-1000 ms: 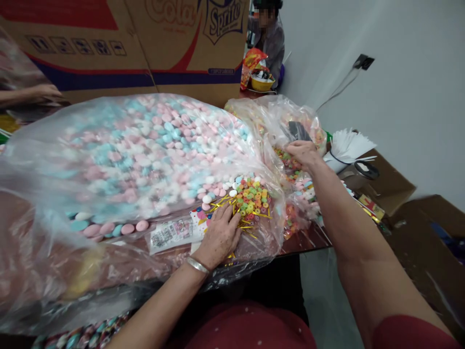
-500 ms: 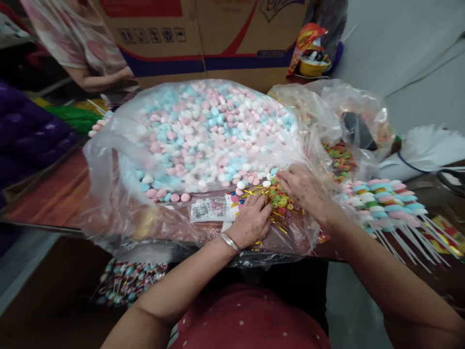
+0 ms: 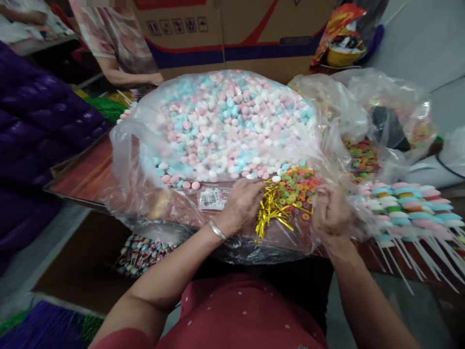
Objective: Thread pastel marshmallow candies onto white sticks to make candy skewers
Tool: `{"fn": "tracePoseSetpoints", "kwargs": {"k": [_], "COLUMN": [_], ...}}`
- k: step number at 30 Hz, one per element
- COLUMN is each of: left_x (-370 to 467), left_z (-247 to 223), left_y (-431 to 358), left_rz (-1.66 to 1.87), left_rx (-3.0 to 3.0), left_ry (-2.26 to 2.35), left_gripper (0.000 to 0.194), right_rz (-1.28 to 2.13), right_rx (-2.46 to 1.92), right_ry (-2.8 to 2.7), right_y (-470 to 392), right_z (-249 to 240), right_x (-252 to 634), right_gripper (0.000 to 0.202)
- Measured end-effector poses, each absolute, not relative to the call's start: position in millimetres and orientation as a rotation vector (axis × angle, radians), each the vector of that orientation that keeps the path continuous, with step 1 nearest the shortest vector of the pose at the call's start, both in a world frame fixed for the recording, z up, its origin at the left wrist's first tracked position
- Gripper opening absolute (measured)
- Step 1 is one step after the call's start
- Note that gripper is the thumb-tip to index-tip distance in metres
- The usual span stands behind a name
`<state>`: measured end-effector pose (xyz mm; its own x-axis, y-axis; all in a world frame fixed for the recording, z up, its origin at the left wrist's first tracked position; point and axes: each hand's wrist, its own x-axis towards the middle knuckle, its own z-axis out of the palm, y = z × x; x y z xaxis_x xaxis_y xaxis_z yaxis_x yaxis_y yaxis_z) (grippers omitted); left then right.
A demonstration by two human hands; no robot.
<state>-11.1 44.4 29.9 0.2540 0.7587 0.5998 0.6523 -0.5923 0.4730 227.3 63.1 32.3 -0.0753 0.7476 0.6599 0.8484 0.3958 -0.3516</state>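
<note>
Person's left hand (image 3: 244,202) at heap of gold ties (image 3: 269,213), fingers bent over near edge; grip cannot be told. Right hand (image 3: 332,212) curled inward beside ring candies (image 3: 296,186); cannot tell whether anything is held. Ties and ring candies lie next to each other on clear plastic, between both hands. Beyond, large bag of pink, blue, white candies (image 3: 228,126). Right of right hand, candy sticks (image 3: 410,208) on table (image 3: 82,167).

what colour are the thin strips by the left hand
Shiny gold: the thin strips beside the left hand show best in the head view.
</note>
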Motion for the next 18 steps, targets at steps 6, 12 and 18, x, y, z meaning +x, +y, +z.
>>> {"fn": "tracePoseSetpoints", "kwargs": {"k": [6, 12, 18], "left_x": [-27.3, 24.3, 35.3], "left_z": [42.1, 49.7, 37.8], "left_y": [21.1, -24.3, -27.6], "left_rz": [1.237, 1.137, 1.119], "left_rx": [2.263, 2.392, 2.506], "left_ry": [1.580, 1.246, 1.205], "left_gripper": [0.020, 0.019, 0.027], "right_rz": [0.659, 0.725, 0.175], "right_rx": [-1.232, -1.264, -1.075], "right_ry": [-1.390, -1.487, -2.053], "right_y": [59.6, 55.5, 35.0], "right_z": [31.5, 38.8, 47.9], "right_x": [225.5, 224.9, 220.1], "right_gripper": [0.019, 0.031, 0.047]}}
